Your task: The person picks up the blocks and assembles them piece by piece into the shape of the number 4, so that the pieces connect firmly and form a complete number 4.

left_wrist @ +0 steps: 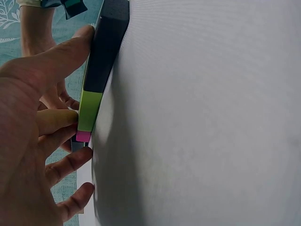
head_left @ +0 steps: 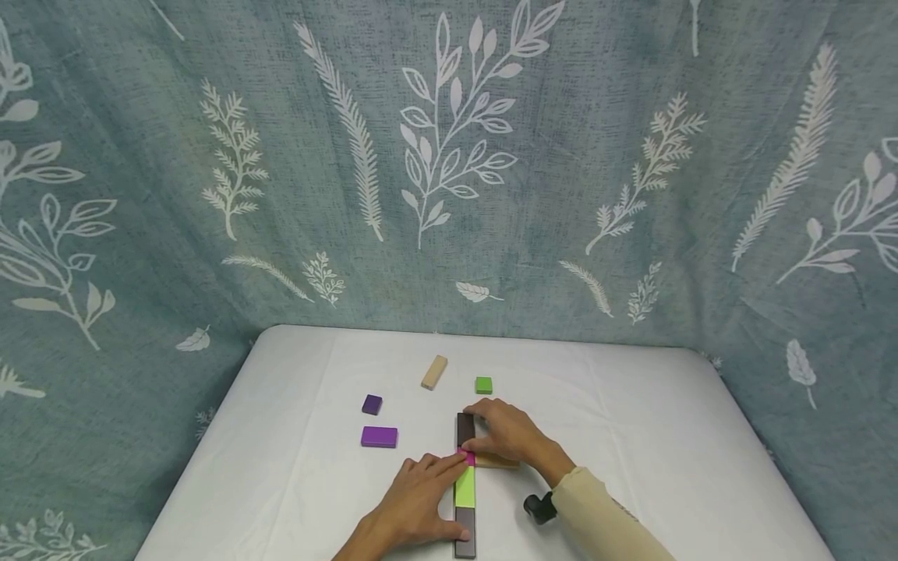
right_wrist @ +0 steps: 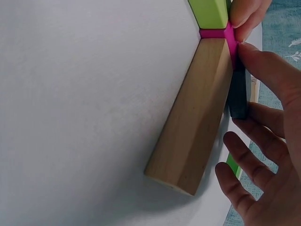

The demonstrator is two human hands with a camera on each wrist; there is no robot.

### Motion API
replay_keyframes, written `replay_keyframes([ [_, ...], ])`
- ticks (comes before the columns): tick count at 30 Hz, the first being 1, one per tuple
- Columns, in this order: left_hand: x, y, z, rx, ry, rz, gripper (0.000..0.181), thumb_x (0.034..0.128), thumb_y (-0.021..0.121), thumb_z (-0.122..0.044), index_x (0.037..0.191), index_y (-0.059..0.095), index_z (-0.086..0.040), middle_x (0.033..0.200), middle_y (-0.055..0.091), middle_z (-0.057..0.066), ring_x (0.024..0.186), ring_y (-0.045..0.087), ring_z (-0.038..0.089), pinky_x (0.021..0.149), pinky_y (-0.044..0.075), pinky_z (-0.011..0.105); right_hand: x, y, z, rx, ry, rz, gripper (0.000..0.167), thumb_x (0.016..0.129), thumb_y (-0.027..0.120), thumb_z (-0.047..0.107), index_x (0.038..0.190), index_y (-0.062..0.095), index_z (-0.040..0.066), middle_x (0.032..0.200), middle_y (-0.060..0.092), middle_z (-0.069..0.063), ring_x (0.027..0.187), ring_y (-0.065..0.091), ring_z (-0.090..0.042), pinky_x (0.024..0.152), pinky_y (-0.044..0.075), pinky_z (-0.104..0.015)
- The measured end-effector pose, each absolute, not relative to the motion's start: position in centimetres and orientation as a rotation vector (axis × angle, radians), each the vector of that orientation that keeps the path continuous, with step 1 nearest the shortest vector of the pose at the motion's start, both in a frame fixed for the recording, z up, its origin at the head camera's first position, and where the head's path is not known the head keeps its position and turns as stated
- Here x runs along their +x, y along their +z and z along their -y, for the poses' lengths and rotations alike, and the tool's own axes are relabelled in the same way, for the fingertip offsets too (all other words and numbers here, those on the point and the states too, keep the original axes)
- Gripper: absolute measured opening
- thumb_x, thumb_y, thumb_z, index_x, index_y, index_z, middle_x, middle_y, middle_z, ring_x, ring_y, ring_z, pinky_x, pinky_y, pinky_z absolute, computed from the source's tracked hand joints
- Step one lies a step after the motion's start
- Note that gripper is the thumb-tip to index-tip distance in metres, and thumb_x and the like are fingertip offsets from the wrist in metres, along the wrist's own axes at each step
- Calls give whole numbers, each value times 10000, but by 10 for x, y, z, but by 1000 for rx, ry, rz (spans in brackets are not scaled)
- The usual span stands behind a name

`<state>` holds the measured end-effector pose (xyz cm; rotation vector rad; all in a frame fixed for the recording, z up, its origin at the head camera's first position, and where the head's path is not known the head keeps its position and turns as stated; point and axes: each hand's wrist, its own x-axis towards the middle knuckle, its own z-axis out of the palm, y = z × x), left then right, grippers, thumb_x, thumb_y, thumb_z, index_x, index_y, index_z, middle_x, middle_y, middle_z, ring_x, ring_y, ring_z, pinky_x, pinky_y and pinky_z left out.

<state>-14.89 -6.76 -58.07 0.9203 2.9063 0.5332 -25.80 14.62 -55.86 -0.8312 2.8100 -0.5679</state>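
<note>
A straight row of blocks runs away from the person: a near black block (head_left: 465, 548), a lime block (head_left: 464, 488), a small magenta block (right_wrist: 212, 33) and a far black block (head_left: 465, 429). A wooden block (right_wrist: 188, 122) juts out rightward from the magenta one. My right hand (head_left: 510, 431) pinches the far black block lengthwise, thumb by the magenta end, index finger at the far end. My left hand (head_left: 418, 502) is spread along the row's left side. Its thumb touches the near black block, while its extended index fingertip is at the magenta block.
On the white cloth-covered table (head_left: 302, 499) lie a purple block (head_left: 379, 437), a dark purple block (head_left: 372, 404), a small wooden block (head_left: 434, 372) and a green block (head_left: 483, 385). A patterned curtain (head_left: 281, 195) hangs behind.
</note>
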Motion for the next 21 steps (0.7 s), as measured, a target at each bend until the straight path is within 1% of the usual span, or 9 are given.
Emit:
replay_keyframes([
  [6, -149, -580, 67, 915, 534, -2904, 984, 737, 711, -762, 1529, 469, -230, 1562, 432, -89, 1208, 484, 124, 875, 408, 378, -258, -559, -147, -835, -577, -2802, 609, 825, 825, 450, 1308, 665, 115, 1282, 659, -51, 1180, 606, -250, 978, 494, -467],
  [14, -148, -579, 68, 925, 537, -2903, 979, 745, 706, -760, 1527, 471, -221, 1561, 435, -81, 1195, 484, 121, 852, 396, 343, -259, -561, -148, -831, -577, -2804, 589, 836, 818, 442, 1304, 671, 116, 1268, 668, -49, 1166, 610, -243, 974, 496, -464],
  [21, -148, -580, 68, 912, 556, -2886, 979, 747, 712, -748, 1535, 460, -225, 1570, 422, -85, 1199, 480, 129, 853, 393, 353, -258, -561, -148, -825, -587, -2795, 590, 839, 817, 434, 1309, 666, 111, 1264, 667, -42, 1157, 609, -239, 967, 497, -463],
])
